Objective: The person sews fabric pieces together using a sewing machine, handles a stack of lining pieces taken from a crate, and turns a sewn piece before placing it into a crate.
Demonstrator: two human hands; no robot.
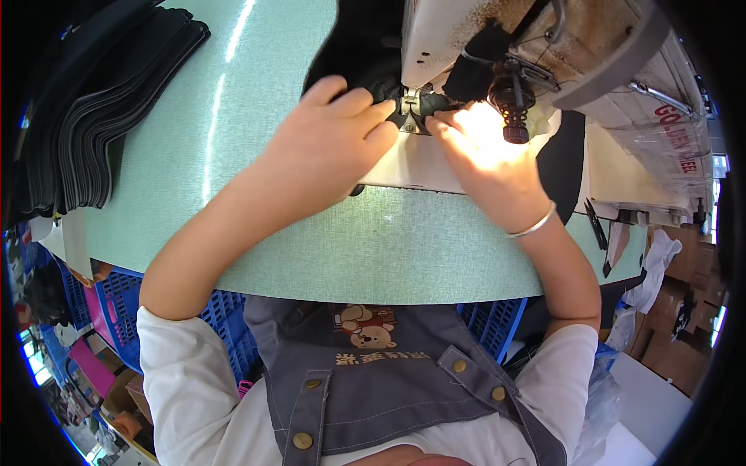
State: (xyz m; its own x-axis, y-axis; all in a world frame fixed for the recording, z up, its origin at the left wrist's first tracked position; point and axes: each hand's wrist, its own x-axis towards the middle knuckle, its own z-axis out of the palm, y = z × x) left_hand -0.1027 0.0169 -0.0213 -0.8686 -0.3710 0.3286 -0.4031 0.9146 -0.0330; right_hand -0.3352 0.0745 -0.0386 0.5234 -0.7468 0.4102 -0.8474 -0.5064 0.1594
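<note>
1. Sleeves (186, 373): white, loose, ending near the elbows;
2. Apron (388, 396): dark grey, pale stitching; cartoon bear print (371, 335) in brown and cream; line of tan lettering (381, 359) beneath;
3. Straps (309, 412): same grey; two brass-coloured buttons (303, 440) visible on each;
4. Right hand (491, 159): slim, silvery bangle (536, 223) round the wrist.

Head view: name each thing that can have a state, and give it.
Presser foot: raised or lowered, cannot tell
Left hand: fingers bent
Right hand: brightly lit, fingertips beside presser foot
Sewing machine: running or stopped, cannot tell
Black pieces: stacked
Bracelet: worn
Apron: worn
</note>
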